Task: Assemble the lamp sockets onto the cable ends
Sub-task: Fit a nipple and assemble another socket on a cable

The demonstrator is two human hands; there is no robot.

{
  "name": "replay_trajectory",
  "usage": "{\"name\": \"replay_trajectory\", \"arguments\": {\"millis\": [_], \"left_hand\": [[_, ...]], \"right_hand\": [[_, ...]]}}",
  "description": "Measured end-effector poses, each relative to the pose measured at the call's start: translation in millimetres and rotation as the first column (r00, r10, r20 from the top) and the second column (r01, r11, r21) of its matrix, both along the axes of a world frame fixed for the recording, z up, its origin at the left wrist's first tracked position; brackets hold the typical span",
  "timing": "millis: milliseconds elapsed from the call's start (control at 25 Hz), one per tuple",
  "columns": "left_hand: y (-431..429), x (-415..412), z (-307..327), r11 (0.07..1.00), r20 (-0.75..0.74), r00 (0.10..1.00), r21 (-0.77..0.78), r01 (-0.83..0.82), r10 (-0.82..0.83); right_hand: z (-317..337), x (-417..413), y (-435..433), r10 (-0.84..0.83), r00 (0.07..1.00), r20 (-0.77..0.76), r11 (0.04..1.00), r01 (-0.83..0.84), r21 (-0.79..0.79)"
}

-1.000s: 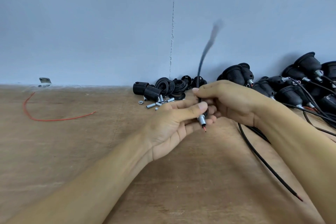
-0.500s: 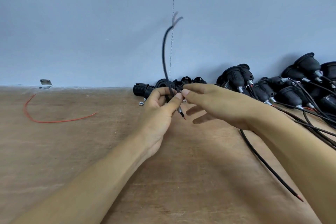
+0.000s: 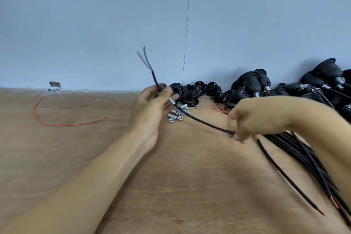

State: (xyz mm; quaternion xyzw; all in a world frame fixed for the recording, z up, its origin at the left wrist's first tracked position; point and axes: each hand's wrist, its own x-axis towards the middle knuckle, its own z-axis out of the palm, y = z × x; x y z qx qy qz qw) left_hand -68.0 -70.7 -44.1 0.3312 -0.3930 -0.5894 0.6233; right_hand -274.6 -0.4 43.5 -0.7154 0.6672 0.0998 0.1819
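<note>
1. Left hand grips cable at metal tube, above bench far edge, split end up.
2. Right hand pinches cable lower down.
3. Step, likely: seating tube on cable; next calls for picking from socket parts at far edge.

We can read no text, label, brand, number or sign on anything in view.

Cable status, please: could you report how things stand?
Left hand pinches metal sleeve on cable. Right hand grips cable farther along. No socket fitted. Loose nuts below.
</note>
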Motion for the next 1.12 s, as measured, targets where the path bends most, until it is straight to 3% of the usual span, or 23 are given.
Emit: {"name": "replay_trajectory", "arguments": {"millis": [80, 160, 280, 440, 520, 680, 800, 1120], "left_hand": [[-2, 2, -2, 1.0, 0.106, 0.994, 0.018, -0.018, 0.016], [0, 0, -4, 0.998, 0.141, 0.989, 0.041, -0.043, 0.037], [6, -7, -7, 0.998, 0.107, 0.994, 0.061, 0.004, -0.01], [22, -23, -15, 0.996, 0.122, 0.99, 0.063, 0.065, -0.072], [25, -26, -17, 0.995, 0.136, 0.988, 0.075, 0.062, -0.071], [18, -14, -16, 0.999, 0.343, 0.939, 0.036, -0.019, 0.005], [13, -10, -17, 0.999, 0.37, 0.929, 0.049, 0.009, -0.026], [7, -9, -22, 0.999, 0.547, 0.836, -0.015, 0.042, -0.027]], "right_hand": [[15, -12, 6, -0.052, 0.953, -0.299, 0.997, 0.035, -0.062], [26, -20, 12, -0.208, 0.911, -0.357, 0.969, 0.142, -0.202], [26, -13, 10, -0.305, 0.918, -0.253, 0.905, 0.197, -0.376], [-13, 27, -6, -0.033, 0.994, 0.103, 0.867, 0.079, -0.491], [-36, 42, -12, 0.09, 0.96, 0.267, 0.857, 0.062, -0.511], [-65, 42, -20, 0.143, 0.862, 0.486, 0.862, 0.132, -0.489], [-75, 39, -27, 0.107, 0.842, 0.529, 0.864, 0.185, -0.468], [-87, 23, -34, 0.129, 0.9, 0.417, 0.824, 0.136, -0.55]]}}
